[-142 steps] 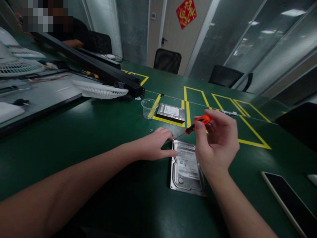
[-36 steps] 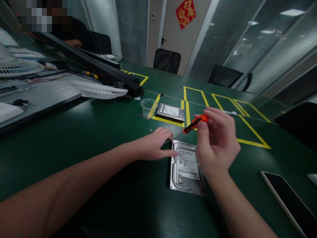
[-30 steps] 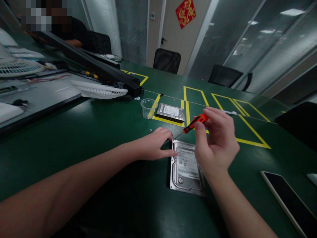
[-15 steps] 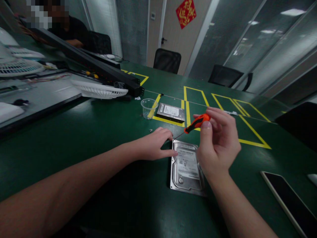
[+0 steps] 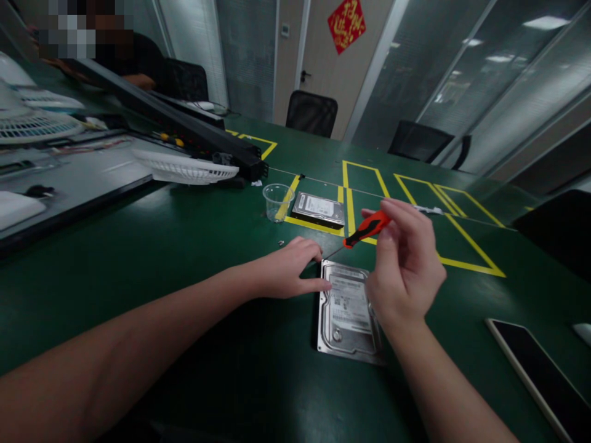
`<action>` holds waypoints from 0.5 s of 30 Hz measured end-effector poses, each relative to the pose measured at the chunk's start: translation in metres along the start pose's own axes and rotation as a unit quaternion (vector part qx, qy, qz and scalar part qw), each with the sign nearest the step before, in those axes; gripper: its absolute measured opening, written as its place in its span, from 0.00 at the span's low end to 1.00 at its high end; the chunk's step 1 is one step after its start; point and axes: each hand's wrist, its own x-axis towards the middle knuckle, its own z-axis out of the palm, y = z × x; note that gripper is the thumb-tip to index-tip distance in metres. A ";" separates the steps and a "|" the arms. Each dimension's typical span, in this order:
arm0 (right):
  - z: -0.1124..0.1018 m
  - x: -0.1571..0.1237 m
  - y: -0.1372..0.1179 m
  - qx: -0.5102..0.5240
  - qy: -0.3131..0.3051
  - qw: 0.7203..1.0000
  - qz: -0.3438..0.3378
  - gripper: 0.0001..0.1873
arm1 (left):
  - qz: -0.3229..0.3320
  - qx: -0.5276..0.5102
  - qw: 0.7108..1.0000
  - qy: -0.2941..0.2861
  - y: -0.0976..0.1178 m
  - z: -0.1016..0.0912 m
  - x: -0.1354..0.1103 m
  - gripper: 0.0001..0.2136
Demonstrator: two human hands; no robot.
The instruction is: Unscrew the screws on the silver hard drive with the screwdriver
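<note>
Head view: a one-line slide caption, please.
Left hand rests against a hard drive; right hand holds an orange screwdriver at its far corner.

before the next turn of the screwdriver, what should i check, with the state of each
1. Left hand steadies the drive at its far left corner, thumb against the edge: ok.
2. Right hand pinches the screwdriver by its orange handle: ok.
3. Tip seated in a screw at that corner: cannot tell, too small.
4. Drive lies flat on the table: ok.
5. Cup stands upright, beyond the left hand: ok.
6. Small loose part lies on the table, outside the cup: not ok.
</note>
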 end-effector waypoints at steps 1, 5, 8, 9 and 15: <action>0.001 0.000 0.000 -0.006 0.004 1.000 -0.007 0.19 | -0.001 0.001 1.000 0.000 0.000 0.000 0.000 0.20; 0.004 0.002 0.000 -0.023 0.032 0.999 -0.026 0.18 | -0.007 0.005 1.000 -0.003 0.002 -0.001 0.000 0.20; 0.004 0.001 0.000 -0.012 0.031 0.999 -0.019 0.17 | -0.008 0.006 1.000 -0.004 0.002 -0.001 0.000 0.20; 0.003 0.000 0.000 -0.002 0.024 1.000 -0.014 0.17 | -0.008 0.006 1.000 -0.004 0.001 -0.001 0.000 0.20; 0.001 -0.003 -0.001 0.048 0.009 0.999 0.016 0.18 | -0.007 0.001 1.000 -0.003 0.001 -0.001 0.000 0.20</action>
